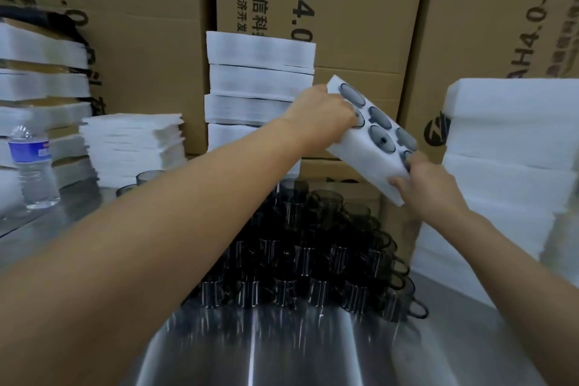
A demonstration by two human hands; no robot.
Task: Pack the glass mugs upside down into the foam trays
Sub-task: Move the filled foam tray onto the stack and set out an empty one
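Note:
A white foam tray [360, 157] is held tilted in the air above the table, its pockets filled with dark glass mugs seen bottom-up. My left hand [322, 116] grips the tray's upper far end, fingers curled over its top face. My right hand [423, 182] grips the lower near end, thumb on the side. Below the tray, several smoky dark glass mugs [313, 260] with handles stand packed together in rows on the steel table [282, 354].
Stacks of white foam trays rise at the back centre [260, 81], at the right [513, 147] and at the left [40, 81]. A pile of thin foam sheets [134, 144] and a water bottle [31, 166] stand at the left. Cardboard boxes [360, 9] wall the back.

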